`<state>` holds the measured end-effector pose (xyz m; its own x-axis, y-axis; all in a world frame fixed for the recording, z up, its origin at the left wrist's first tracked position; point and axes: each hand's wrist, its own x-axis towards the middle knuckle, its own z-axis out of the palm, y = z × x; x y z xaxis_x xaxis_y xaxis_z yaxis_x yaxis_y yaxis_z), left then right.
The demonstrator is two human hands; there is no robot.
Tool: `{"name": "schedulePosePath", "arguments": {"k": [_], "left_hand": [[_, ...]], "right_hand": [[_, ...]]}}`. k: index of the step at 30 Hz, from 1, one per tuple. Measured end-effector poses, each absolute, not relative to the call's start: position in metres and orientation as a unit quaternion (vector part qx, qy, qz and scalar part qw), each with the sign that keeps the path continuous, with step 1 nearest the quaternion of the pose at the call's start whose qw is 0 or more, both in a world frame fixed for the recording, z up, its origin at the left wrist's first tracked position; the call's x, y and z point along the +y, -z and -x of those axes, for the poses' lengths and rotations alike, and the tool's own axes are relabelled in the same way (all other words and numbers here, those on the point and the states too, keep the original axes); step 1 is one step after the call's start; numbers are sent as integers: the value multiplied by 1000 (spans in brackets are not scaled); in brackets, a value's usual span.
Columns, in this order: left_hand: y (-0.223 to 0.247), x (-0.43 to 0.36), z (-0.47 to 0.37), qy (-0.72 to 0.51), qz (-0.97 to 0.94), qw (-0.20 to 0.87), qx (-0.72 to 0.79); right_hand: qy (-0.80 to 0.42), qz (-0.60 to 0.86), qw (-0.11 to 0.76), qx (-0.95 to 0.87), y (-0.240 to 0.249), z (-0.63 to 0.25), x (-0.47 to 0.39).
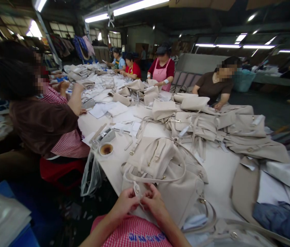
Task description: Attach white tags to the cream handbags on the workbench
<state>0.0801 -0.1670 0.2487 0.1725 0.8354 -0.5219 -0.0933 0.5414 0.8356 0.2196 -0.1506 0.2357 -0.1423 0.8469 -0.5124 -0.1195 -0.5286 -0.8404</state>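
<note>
A beige handbag (pixel 183 195) with long straps lies at the table's near edge. In front of it, both hands meet close together. My left hand (pixel 127 202) is closed, its fingers pinching the end of a pale strap with a small metal buckle (pixel 137 188). Beside it, my right hand (pixel 153 199) has its fingers bent and pressed around the lower part of the same strap end. A thin whitish piece hangs between the fingertips, too small to make out. Another beige bag piece (pixel 151 156) with gold-coloured zips rests on the bag just beyond my hands.
A cup of brown liquid (pixel 106 149) stands at the table's left edge, above a hanging plastic bag (pixel 91 175). Piled beige bags (pixel 201 123) cover the right side. A person in brown (pixel 39 120) sits close on the left; several people work farther along the table.
</note>
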Motion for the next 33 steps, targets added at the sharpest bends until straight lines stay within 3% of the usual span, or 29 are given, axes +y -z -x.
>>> {"name": "schedulePosePath", "arguments": {"k": [12,20,28,33], "left_hand": [[-255,-174,-79,-337,-167,773,511],[-242,-174,-76,-376,-183,758,500],[-238,-178,-76,-373,-156,771,491],[-232,-178,-76,-379,-155,763,500]], "right_hand": [[-612,581,350,-407,-226,-219,-152],[-754,521,326,-231,-248,-225,-159],[-722,579,258,-279,-243,-223,-162],[-705,569,276,-321,-240,-220,-160]]}}
